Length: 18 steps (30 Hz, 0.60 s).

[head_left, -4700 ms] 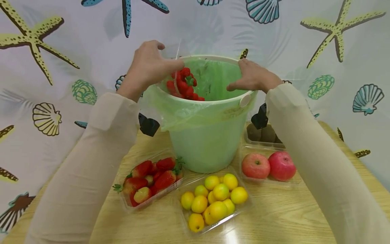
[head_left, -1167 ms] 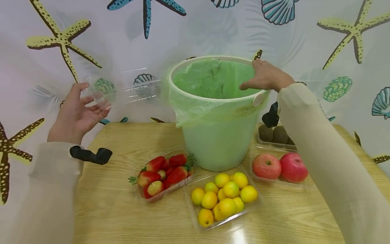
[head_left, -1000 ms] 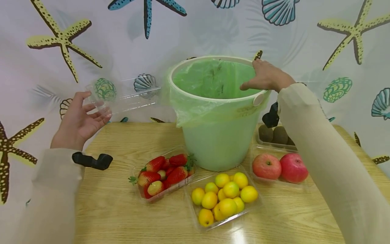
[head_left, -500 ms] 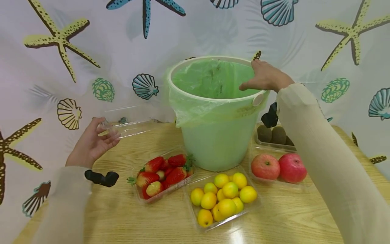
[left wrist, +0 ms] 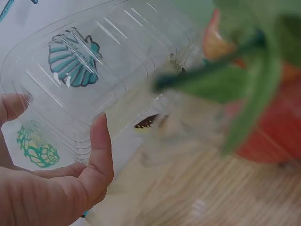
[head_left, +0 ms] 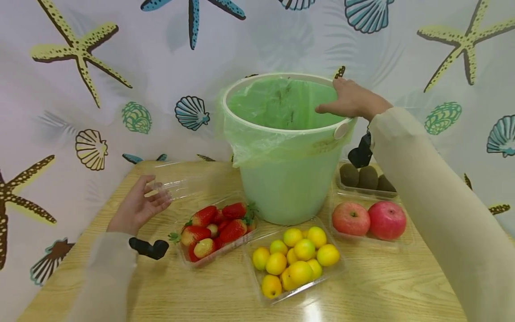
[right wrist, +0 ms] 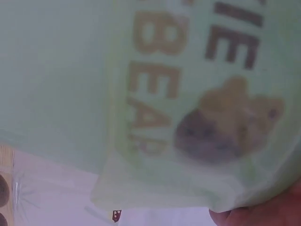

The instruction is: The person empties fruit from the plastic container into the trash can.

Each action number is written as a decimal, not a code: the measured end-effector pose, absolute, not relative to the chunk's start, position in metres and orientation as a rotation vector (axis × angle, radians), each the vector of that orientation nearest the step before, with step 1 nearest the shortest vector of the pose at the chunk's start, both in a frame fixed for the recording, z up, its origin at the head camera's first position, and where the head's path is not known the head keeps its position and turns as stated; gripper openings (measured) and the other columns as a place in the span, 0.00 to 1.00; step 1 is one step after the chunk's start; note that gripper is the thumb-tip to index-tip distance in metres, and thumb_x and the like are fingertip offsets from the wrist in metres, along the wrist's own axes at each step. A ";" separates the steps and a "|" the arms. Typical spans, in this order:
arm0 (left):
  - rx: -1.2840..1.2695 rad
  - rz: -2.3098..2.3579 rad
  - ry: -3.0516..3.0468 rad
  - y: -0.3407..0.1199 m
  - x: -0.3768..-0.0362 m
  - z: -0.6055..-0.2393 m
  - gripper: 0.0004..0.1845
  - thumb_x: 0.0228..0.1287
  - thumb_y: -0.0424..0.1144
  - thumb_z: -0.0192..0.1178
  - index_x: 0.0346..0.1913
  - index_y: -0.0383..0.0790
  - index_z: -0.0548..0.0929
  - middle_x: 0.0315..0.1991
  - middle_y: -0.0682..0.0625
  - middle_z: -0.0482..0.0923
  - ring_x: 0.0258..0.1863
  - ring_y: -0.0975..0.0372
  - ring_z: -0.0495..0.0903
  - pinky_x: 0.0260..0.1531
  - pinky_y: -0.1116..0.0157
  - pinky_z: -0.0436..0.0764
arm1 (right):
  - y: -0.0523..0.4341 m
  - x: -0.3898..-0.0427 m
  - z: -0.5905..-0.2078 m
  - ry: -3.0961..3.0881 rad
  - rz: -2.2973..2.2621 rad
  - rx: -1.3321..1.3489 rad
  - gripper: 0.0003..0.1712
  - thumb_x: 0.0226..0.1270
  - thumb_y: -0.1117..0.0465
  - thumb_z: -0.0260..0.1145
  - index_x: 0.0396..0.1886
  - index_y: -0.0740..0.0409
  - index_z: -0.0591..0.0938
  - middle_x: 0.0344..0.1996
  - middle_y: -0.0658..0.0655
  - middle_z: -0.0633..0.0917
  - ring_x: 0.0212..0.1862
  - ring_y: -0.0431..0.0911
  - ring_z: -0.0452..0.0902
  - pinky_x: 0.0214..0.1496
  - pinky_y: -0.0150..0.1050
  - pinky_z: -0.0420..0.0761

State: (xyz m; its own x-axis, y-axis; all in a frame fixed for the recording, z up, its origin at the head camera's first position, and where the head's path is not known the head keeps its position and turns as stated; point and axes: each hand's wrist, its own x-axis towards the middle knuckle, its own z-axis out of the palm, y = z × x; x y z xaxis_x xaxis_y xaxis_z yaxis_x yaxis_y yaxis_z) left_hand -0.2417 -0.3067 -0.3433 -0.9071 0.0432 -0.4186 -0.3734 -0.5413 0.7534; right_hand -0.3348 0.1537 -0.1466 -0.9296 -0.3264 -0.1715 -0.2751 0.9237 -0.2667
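Change: the left hand (head_left: 138,208) has come down from the upper left of the frame to the lower left, bringing the empty clear tray (head_left: 177,185) low over the table (head_left: 382,286); the right hand has stayed on the bucket's rim.
Left hand: fingers curled under one end of the clear tray, thumb against its side — the left wrist view shows the hand (left wrist: 56,188) holding the ribbed tray (left wrist: 99,80) with nothing in it.
Clear tray: left of centre in the head view, tilted, just above the tabletop and just behind the strawberry tray (head_left: 213,228).
Right hand: the right hand (head_left: 352,100) grips the far right rim of the green bucket (head_left: 285,179), fingers over the edge; in the right wrist view only a fingertip shows at the lower right.
Green bucket: centre of the frame, upright on the table, lined with a green bag (head_left: 281,105) folded over the rim — its printed side fills the right wrist view (right wrist: 141,94).
Front: yellow fruits (head_left: 293,264) in a clear tray, below centre.
Right side: two apples (head_left: 368,219) in a tray, brown fruits (head_left: 364,176) in another behind them.
Backdrop: a curtain (head_left: 80,67) printed with starfish and shells.
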 end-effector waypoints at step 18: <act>-0.573 2.452 1.360 -0.306 -0.241 -0.373 0.22 0.66 0.50 0.56 0.53 0.44 0.60 0.42 0.47 0.65 0.38 0.59 0.75 0.43 0.63 0.82 | 0.147 -0.326 -0.150 2.915 -0.349 -0.373 0.56 0.68 0.34 0.47 0.74 0.66 0.33 0.74 0.68 0.34 0.75 0.63 0.29 0.75 0.59 0.41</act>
